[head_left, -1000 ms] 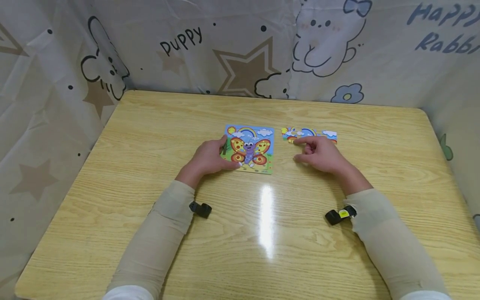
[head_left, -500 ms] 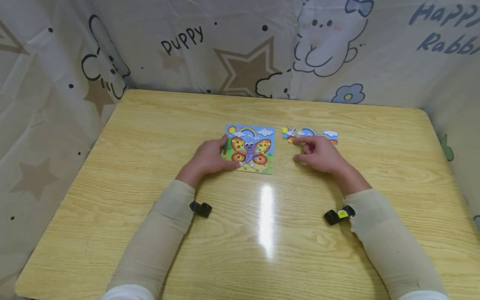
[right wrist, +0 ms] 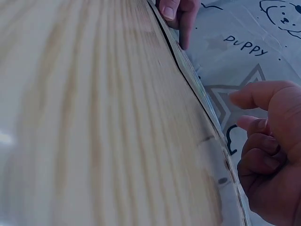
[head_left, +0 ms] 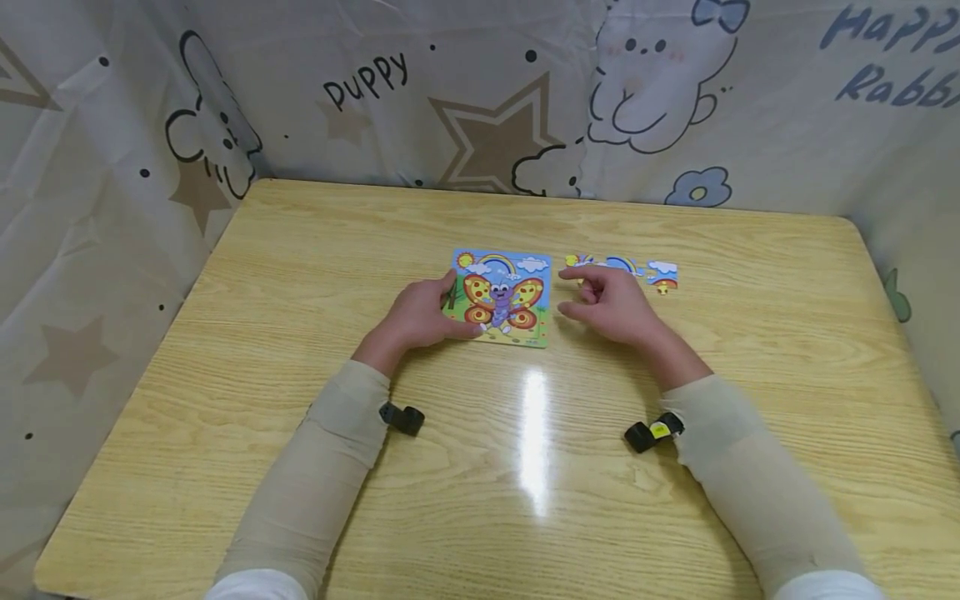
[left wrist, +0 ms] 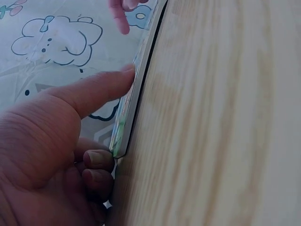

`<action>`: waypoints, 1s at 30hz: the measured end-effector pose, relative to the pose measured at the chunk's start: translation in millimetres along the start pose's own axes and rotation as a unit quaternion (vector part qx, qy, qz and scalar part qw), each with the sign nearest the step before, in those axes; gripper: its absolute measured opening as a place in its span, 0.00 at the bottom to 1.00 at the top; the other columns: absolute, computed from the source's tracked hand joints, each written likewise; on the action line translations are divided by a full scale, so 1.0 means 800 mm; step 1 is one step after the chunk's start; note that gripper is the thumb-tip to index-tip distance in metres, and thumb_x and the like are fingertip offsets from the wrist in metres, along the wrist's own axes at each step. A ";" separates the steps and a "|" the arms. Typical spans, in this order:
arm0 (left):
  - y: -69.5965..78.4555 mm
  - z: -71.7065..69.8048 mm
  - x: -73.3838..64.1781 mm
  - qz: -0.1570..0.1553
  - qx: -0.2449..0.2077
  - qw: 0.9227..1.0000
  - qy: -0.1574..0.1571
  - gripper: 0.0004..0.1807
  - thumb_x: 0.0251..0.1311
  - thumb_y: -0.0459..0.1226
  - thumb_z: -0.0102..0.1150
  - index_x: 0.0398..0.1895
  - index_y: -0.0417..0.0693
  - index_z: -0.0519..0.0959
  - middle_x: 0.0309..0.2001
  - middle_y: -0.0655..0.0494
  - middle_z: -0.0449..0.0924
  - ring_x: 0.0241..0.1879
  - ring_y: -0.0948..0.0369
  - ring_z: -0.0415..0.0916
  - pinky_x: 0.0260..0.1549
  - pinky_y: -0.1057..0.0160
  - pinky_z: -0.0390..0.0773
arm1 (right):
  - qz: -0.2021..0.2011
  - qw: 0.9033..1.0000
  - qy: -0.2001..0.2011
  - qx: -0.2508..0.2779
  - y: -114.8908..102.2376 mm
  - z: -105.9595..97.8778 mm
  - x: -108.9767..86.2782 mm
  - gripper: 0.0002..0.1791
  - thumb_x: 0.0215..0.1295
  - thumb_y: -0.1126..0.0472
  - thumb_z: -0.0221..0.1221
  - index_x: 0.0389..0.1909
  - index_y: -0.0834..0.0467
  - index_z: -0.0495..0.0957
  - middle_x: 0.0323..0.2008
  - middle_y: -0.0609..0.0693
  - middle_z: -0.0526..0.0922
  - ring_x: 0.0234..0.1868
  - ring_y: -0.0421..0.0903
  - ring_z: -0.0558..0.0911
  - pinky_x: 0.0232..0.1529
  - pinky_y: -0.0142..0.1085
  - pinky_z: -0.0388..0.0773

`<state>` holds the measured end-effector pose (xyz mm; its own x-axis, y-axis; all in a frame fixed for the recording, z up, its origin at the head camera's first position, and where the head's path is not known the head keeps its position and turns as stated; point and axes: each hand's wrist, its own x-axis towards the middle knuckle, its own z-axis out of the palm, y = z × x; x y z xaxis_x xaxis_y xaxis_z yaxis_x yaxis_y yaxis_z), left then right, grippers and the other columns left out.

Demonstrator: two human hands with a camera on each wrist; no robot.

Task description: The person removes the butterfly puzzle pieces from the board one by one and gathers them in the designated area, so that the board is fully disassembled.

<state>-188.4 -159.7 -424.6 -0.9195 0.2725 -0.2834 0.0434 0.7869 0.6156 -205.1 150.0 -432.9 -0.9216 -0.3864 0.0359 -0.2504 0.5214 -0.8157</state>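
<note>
A square butterfly jigsaw puzzle (head_left: 501,296) lies flat on the table in the head view. My left hand (head_left: 420,313) holds it by its left side, thumb on the picture near the front. In the left wrist view, the left thumb (left wrist: 101,89) rests on the puzzle's top and the other fingers curl at its edge. My right hand (head_left: 611,307) hovers just right of the puzzle, thumb and index finger apart with nothing seen between them. Behind it lies a row of jigsaw pieces (head_left: 663,273), partly hidden by the hand.
The wooden table (head_left: 337,225) ends at a patterned cloth wall (head_left: 480,100) behind and at both sides. A small black camera (head_left: 403,418) sits on the left wrist and another camera (head_left: 651,432) on the right. Light glares on the tabletop.
My right hand has moved left from over the jigsaw pieces toward the puzzle, uncovering the pieces at the row's right end. The left hand and the puzzle have stayed in place.
</note>
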 end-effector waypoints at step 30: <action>-0.003 -0.008 -0.001 0.013 -0.010 1.000 -0.025 0.54 0.59 0.50 0.69 0.79 0.41 0.48 0.73 0.42 0.60 0.72 0.50 0.57 0.66 0.54 0.61 | -0.053 0.998 -0.009 0.036 -0.038 0.057 0.036 0.22 0.58 0.64 0.70 0.54 0.64 0.81 0.16 0.47 0.62 0.20 0.44 0.61 0.39 0.39 0.67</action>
<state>-190.4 -165.4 -421.2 -0.8971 0.3214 -0.3030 0.0599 0.7682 0.6374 -210.9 88.5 -433.1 -0.8852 -0.4507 0.1150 -0.3243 0.4206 -0.8473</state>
